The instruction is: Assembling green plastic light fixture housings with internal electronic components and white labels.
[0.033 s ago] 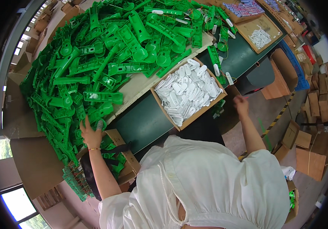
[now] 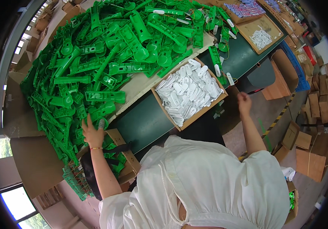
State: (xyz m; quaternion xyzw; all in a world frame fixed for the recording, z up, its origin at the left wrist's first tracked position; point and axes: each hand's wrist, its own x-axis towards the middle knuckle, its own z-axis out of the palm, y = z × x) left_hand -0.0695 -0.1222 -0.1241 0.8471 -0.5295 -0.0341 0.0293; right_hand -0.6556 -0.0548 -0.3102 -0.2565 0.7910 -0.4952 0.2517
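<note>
My left hand reaches to the near edge of a big heap of green plastic housings. Its fingers are spread, a grey cover sits on the thumb, and one green housing lies just beyond the fingertips. My right hand hovers off to the right with its fingers curled together; anything between them is too small to make out. Near it, at the table edge, lies a white oval piece with thin wires. Between my hands stands a shallow cardboard box filled with white oval plates.
The dark green table runs diagonally. Green housings with wires lie behind the box. Further right are a tray of small white parts, a dark bin and a blue crate. An open carton sits by my left forearm.
My right hand has shifted slightly to the right and its fingers look more curled. My left hand has moved very slightly to the right, its fingers still spread.
</note>
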